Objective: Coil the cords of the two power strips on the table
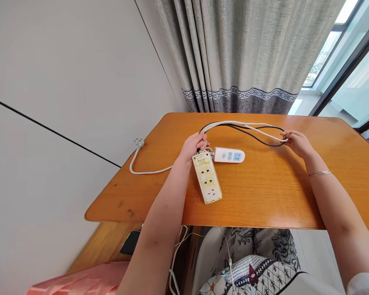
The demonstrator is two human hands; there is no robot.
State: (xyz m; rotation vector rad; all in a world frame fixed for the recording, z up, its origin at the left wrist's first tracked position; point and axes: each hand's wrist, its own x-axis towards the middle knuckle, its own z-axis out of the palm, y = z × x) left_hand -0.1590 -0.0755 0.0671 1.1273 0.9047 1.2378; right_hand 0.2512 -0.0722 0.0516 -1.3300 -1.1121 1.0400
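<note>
My left hand [197,145] is closed around a bundle of white and black cables [233,124] near the plug ends of two power strips. The yellowed white power strip [207,177] lies at an angle just below that hand. To its right rests a smaller white strip with blue sockets [229,155]. My right hand [294,141] pinches the looped far end of the cables, which stretch between both hands above the table. A white cable runs left from my left hand to a white plug [139,143] at the table's left edge.
The wooden table [264,196] has a grey wall [64,82] at its left and a grey curtain [249,53] behind. A black phone [130,242] lies on a lower surface at the left, near hanging white cables [174,262] and a pink item [83,280].
</note>
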